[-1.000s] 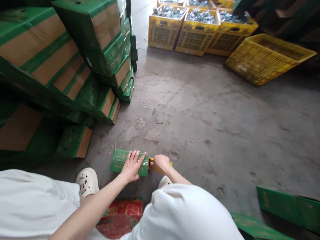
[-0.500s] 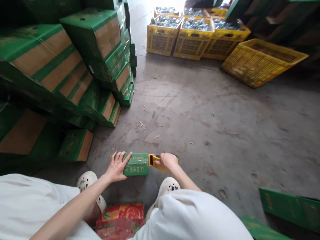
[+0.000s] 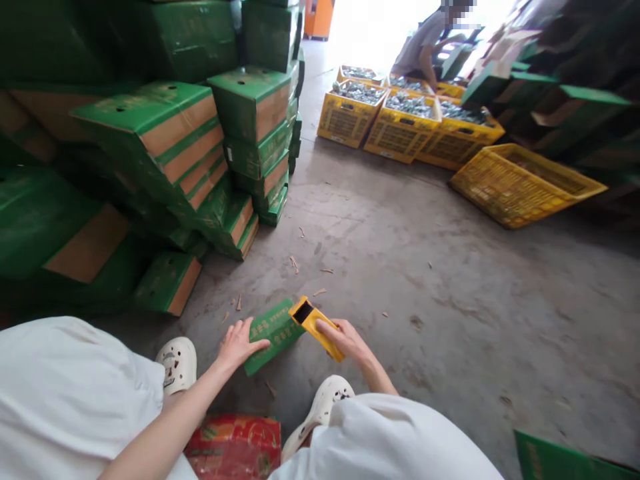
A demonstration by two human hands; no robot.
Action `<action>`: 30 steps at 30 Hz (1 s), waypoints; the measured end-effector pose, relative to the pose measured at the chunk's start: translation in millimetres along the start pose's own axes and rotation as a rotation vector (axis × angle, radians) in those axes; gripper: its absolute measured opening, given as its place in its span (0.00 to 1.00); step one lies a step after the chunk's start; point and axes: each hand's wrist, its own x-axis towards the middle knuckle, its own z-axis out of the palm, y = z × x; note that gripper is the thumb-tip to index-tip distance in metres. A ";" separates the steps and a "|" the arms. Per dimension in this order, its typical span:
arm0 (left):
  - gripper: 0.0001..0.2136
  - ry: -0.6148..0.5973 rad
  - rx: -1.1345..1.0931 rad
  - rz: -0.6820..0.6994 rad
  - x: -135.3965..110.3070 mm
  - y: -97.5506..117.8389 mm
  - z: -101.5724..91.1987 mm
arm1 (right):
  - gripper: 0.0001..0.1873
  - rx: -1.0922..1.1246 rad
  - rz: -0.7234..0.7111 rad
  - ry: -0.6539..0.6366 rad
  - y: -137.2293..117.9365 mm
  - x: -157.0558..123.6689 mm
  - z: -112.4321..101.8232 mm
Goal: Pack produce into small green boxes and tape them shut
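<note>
Over concrete floor [image 3: 430, 267], left fingers [image 3: 246, 328] clasp green sleeve [image 3: 274, 331], right fingers [image 3: 329, 327] yellow tray [image 3: 312, 319].

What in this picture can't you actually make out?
All head view.
Inside of yellow box in right hand: dark.
Print on green box: too small; left hand covers one end.
Much of red pack: behind legs, cut by bottom edge.
Contents of crates: far, blurred.

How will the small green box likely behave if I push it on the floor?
The small green box looks like thin printed cardboard, so it is probably light and may dent. Its flat faces suggest it would slide on the concrete floor, not roll. The yellow piece at its end might slip loose.
</note>
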 end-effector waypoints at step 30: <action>0.26 -0.229 -1.281 -0.112 -3.1 62.9 -12.4 | 0.36 0.209 -0.100 -0.302 16.8 -23.0 33.1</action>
